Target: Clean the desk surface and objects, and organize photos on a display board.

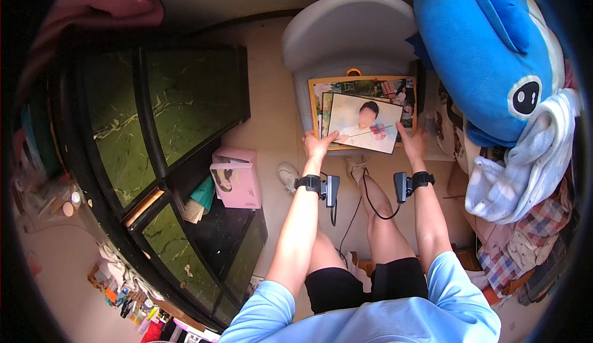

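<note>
In front of me, a wood-framed board (312, 107) covered with photos lies over the seat of a grey plastic chair (347, 32). A framed portrait photo (356, 120) rests tilted on top, with other pictures partly hidden under it. My left hand (318, 145) is at the lower left edges of the stack, its thumb on the portrait's lower left corner. My right hand (413, 143) is at the right side, its thumb by the portrait's right edge and its fingers beside the board. The undersides of the frames are hidden.
At left stands a black cabinet with green marbled panels (190, 102); a pink box (241, 181) sits on its low shelf. A large blue plush toy (468, 56), a pale fleece cloth (519, 171) and piled clothes (533, 245) fill the right. A black cable (354, 225) hangs by my legs.
</note>
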### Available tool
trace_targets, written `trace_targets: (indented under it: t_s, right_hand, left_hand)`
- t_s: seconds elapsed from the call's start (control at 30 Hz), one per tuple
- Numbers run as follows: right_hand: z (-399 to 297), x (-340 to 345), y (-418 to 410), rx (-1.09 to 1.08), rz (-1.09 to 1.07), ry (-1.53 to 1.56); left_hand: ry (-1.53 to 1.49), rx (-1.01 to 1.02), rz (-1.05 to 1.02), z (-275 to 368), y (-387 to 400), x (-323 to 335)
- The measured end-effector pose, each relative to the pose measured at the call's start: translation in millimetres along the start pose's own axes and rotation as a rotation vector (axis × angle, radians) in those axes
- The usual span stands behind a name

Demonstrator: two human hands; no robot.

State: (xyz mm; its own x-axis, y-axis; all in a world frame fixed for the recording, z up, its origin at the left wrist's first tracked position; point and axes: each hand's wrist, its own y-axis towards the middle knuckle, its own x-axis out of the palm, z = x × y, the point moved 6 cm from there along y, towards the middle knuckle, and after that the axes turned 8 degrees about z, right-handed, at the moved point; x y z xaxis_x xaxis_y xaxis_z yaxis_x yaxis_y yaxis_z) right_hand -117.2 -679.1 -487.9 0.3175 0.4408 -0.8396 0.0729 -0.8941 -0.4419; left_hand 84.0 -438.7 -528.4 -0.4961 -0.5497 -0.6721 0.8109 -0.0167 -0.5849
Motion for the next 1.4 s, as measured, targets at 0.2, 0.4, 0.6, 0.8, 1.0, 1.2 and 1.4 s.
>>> trace_targets:
  t_s: [0.2, 0.4, 0.6, 0.8, 1.0, 1.2, 1.4]
  right_hand:
    - [-6.8, -1.6, -17.8, -0.03, -0.006, -0.001]
    - [-8.0, -6.1, -27.1, -0.042, 0.063, -0.024]
    - [-6.4, -8.9, -29.4, -0.005, -0.038, -0.114]
    - [-10.9, 22.1, -43.8, -0.142, -0.172, -0.197]
    - [-12.9, 18.0, -34.7, -0.11, -0.246, -0.128]
    - [-54.6, -7.0, -52.0, -0.15, -0.39, 0.096]
    - [-44.1, -31.3, -78.0, -0.281, -0.464, 0.191]
  left_hand:
    - [0.009, -0.028, 0.002, -2.1, -20.9, -7.3]
    - [-0.176, -0.119, -0.047, -29.5, -37.9, 0.4]
    - [-0.125, -0.035, -0.054, -56.5, -42.1, 3.6]
    - [-0.229, -0.109, -0.255, -124.7, -16.7, -5.9]
    - [-0.146, -0.086, -0.204, -83.2, -35.4, -15.7]
    - [-0.23, -0.127, -0.048, -89.7, -46.4, -36.9]
    - [-0.461, 0.025, -0.105, -88.2, -101.1, -49.0]
